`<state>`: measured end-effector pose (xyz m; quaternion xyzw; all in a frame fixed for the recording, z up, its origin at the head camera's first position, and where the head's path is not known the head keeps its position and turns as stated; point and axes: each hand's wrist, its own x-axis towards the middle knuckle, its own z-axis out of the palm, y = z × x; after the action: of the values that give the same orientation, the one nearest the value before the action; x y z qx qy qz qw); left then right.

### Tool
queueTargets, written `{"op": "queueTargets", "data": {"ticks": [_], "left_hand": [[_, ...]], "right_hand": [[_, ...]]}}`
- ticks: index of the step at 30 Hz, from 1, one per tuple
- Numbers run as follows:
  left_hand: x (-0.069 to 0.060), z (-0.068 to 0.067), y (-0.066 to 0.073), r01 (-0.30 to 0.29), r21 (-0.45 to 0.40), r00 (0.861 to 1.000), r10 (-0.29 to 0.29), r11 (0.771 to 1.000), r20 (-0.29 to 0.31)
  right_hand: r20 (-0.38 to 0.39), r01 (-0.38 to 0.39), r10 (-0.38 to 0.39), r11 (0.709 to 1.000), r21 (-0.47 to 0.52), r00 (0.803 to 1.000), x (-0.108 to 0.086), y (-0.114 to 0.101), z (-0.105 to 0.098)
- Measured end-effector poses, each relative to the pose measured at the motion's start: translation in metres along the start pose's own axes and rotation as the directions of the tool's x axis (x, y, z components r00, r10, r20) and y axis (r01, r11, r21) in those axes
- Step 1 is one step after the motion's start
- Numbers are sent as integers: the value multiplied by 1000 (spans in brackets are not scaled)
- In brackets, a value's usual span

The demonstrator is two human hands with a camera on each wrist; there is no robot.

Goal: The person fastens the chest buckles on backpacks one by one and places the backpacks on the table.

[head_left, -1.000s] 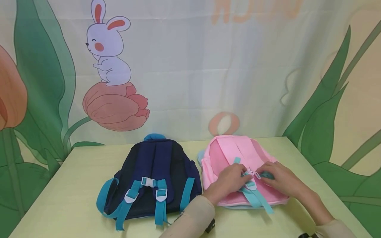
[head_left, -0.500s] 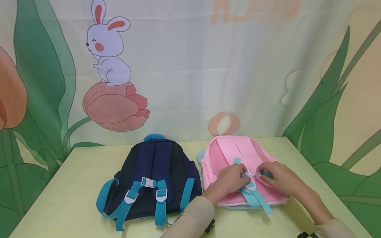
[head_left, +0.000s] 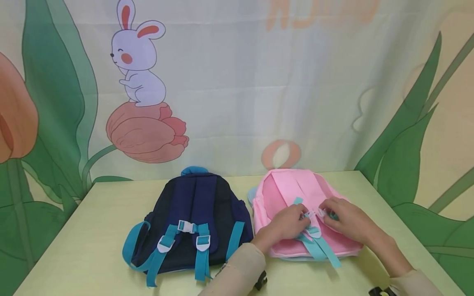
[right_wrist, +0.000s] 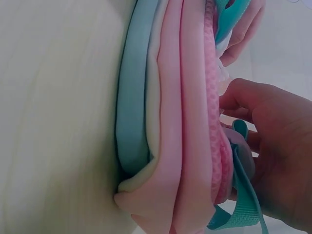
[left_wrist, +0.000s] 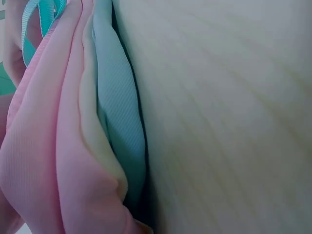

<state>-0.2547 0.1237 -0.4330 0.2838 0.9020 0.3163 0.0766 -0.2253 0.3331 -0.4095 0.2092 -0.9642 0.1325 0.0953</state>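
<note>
A pink backpack (head_left: 272,189) lies back-panel up at the right of the table, its shoulder straps ending in teal webbing (head_left: 322,250). The left hand (head_left: 286,224) pinches one half of a white plastic buckle (head_left: 310,214) at the end of a teal strap. Just to its right, the other buckle half (head_left: 322,212) is pinched by the right hand (head_left: 346,218). A small gap separates the two halves. The right wrist view shows the right hand (right_wrist: 285,136) beside the bag's mesh back, close to a teal strap (right_wrist: 243,195). Fingers partly cover both buckle parts.
To the left lies a navy and black backpack (head_left: 227,201) with teal straps, its white chest buckle (head_left: 187,226) fastened. Both bags rest on a pale yellow table (head_left: 92,230). Behind hangs a printed curtain (head_left: 222,102) with a rabbit and tulips.
The right hand's buckle half has turned and moved slightly up, towards the fingertips. The left hand stays almost in place. The whole head view has shifted a little.
</note>
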Motion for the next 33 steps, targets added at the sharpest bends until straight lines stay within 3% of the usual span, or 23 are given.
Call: {"op": "queueTargets", "data": {"ticks": [9,21,33], "left_hand": [[-2,-5,-2,-39,-13,999,39,999,15],[-2,-3,-5,-59,39,998,59,997,6],[-1,-1,-6,-67,36,998,67,997,-4]], "right_hand": [[-10,5,-5,1000,3,1000,4,2,-1],[-21,14,-14,1000,-21,1000,4,0,-7],[31,29,-28,999,-46,999,5,-2,-11]]}}
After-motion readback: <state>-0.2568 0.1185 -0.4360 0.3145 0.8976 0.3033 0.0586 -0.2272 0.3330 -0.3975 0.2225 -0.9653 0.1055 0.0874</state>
